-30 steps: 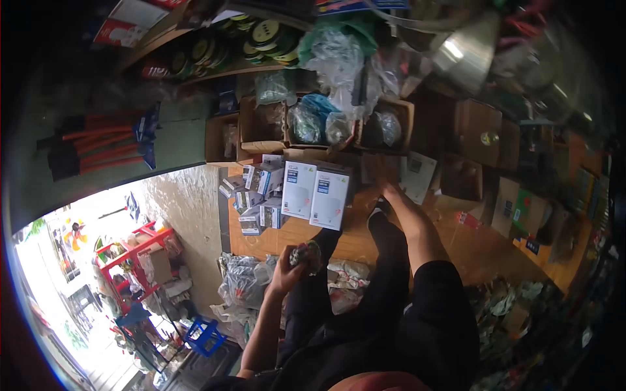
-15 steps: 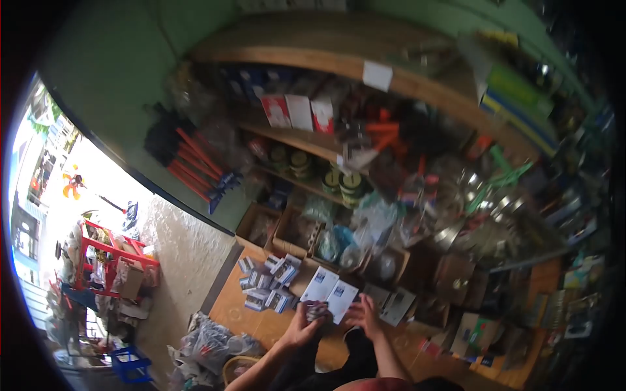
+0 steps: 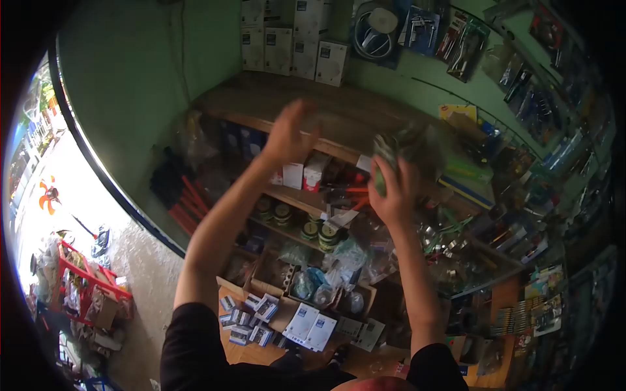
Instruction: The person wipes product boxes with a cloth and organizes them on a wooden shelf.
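My left hand (image 3: 287, 138) is raised in front of the edge of the wooden top shelf (image 3: 251, 94), fingers stretched and apart, with nothing visible in it. To its right, my right hand (image 3: 396, 192) is closed on a blurred greenish bundle (image 3: 386, 151) held before the same shelf. The bundle's kind cannot be made out. White boxes (image 3: 331, 63) stand in stacks at the back of the shelf, beyond both hands. Below my hands, red and white boxes (image 3: 314, 173) show on a lower shelf, partly hidden by my left arm.
Small blue-and-white boxes (image 3: 251, 319) and two larger white boxes (image 3: 310, 327) lie low down. Cartons with plastic bags (image 3: 345, 257) and tins (image 3: 319, 233) sit under the shelves. Packaged tools (image 3: 466, 45) hang on the wall. A red rack (image 3: 88, 283) stands outside, left.
Both hands have risen from above the low white boxes to the top shelf. The view has tilted up. A greenish bundle is now in my right hand; my left hand, earlier holding something small, is open.
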`<state>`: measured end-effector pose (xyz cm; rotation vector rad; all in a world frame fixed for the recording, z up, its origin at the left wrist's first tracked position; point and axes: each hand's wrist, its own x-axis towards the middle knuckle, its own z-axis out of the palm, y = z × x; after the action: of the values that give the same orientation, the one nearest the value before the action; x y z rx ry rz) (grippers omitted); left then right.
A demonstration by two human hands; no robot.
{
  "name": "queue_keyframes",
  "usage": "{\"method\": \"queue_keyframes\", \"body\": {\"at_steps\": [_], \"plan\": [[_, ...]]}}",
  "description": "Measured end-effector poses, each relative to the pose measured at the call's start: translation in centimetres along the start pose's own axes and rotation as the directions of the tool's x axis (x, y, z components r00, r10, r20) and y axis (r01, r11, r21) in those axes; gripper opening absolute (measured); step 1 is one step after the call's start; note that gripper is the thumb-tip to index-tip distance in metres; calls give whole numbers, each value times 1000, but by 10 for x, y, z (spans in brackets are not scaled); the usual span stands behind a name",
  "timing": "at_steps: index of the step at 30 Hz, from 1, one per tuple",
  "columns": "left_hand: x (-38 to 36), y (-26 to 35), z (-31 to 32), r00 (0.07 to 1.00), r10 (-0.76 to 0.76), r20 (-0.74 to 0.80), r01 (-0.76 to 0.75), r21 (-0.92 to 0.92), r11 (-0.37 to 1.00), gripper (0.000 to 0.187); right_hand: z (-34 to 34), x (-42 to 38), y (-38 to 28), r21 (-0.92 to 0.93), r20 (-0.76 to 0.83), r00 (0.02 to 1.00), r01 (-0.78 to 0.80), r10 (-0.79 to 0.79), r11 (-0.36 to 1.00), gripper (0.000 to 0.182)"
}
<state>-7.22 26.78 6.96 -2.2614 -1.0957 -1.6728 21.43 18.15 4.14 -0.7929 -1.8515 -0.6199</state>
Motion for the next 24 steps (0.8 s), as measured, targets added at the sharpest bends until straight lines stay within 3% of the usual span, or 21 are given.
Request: {"method": "queue_keyframes", "body": {"at_steps": [2,4,6,10,12,16,19,21,22,24], "plan": [[78,-53,21,993,4,-118,1,46,999,52,31,26,17,-78,36,998,57,-55,995,70],[147,-92,40,966,-193,-173,209,81,975,64,60,28,29,-78,128,990,67,-57,995,75],[203,-131,57,929,-249,-273,293,133,947,74,80,21,39,-12,145,988,64,-62,998,74],[273,-212,78,869,-393,-300,432,74,899,83,92,8,50,-10,153,986,62,-60,998,69],[289,-218,80,848,-402,-346,448,62,892,91,95,4,51,-60,119,992,43,-35,997,63],[319,-254,96,848,-371,-378,468,207,859,98,100,4,56,-86,92,995,54,-46,995,54],[338,-247,102,836,-420,-353,490,135,861,93,105,0,56,-92,77,997,26,-19,995,50],[344,-240,109,788,-463,-405,558,155,815,107,102,0,58,-106,81,997,14,-5,994,49],[346,-254,112,795,-466,-389,553,149,819,107,100,2,57,-96,81,997,21,-13,995,50],[349,-269,113,764,-426,-484,545,131,828,124,105,0,59,-82,53,998,41,-37,996,58]]}}
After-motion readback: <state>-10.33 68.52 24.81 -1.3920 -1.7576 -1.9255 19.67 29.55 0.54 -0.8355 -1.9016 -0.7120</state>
